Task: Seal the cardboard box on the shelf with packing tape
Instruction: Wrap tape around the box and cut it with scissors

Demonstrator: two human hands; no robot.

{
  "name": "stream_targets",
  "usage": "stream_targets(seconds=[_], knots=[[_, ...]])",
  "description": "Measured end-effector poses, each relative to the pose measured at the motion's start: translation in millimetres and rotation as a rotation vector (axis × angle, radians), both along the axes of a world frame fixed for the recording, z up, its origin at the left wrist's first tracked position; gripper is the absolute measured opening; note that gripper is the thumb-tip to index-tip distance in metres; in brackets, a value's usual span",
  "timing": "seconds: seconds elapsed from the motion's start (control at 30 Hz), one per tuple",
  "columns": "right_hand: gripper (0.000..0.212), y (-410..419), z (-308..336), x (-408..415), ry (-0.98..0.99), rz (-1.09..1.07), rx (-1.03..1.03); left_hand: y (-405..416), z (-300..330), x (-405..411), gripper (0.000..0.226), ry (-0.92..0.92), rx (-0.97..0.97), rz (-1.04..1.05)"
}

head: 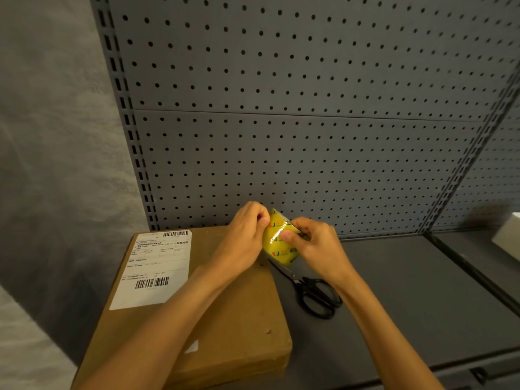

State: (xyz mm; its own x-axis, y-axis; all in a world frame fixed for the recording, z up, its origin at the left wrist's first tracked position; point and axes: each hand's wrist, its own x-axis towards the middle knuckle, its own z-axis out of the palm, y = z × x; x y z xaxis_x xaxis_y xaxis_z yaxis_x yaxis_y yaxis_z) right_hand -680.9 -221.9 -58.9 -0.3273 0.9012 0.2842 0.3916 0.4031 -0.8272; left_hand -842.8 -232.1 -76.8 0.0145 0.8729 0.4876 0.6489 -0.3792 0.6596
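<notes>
A flat brown cardboard box (233, 313) lies on the grey shelf (408, 291) at the left, with a white shipping label (157, 268) on its top. Above the box's right edge I hold a yellow roll of packing tape (277, 244) with red and green print. My right hand (315, 243) grips the roll from the right, thumb pressed on its face. My left hand (247, 232) has curled fingers at the roll's upper left edge, pinching at the tape there. The tape's loose end is too small to make out.
Black-handled scissors (312, 291) lie on the shelf just right of the box, below the roll. A grey pegboard back panel (281, 122) rises behind. A white object (506, 240) sits at the far right on the neighbouring shelf. A grey wall stands at the left.
</notes>
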Motion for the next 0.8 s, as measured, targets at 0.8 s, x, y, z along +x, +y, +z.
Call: stream_targets(seconds=[0.8], knots=[[0.010,2,0,-12,-0.200,-0.041,0.210,-5,8,-2,0.014,0.134,0.143,0.173]])
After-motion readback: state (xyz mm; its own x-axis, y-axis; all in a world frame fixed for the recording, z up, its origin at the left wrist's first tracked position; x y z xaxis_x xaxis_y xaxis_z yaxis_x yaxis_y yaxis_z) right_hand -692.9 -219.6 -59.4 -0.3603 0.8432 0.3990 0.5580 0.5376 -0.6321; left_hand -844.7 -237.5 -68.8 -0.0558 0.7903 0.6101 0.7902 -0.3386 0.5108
